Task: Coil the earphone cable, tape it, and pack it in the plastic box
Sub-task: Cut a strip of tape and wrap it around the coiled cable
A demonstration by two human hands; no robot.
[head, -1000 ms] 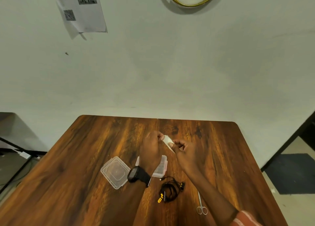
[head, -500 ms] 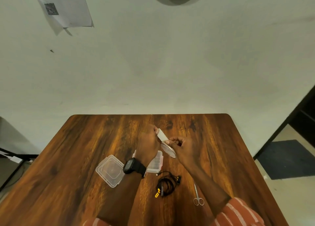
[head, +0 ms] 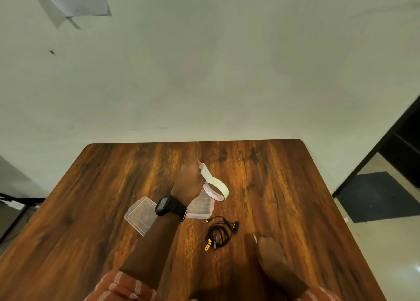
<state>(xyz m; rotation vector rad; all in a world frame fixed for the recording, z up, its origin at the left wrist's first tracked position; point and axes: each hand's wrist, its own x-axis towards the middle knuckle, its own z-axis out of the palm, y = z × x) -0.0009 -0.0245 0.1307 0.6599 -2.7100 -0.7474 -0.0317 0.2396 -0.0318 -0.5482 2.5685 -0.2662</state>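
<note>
Head camera: A person's left hand (head: 188, 180), a black wristwatch (head: 167, 205) on its wrist, is raised above a wooden table (head: 109, 198) and pinches the free end of a strip of white tape (head: 207, 173) between thumb and fingers, the roll of tape (head: 217, 190) dangling just below and to the right of the hand. Beneath the wrist lies the clear plastic box (head: 200, 206), open, with its separate lid (head: 141, 216) flat on the table just to its left. The black earphone cable (head: 220, 233) rests in a loose coil on the table near the box's right front corner, its earbuds on the right and a yellow piece at the lower left. The right hand (head: 270, 250) is low over the table to the right of the coil, blurred; whether its fingers are spread or closed on anything cannot be told. Striped orange sleeves (head: 122, 287) show at the bottom edge.
</note>
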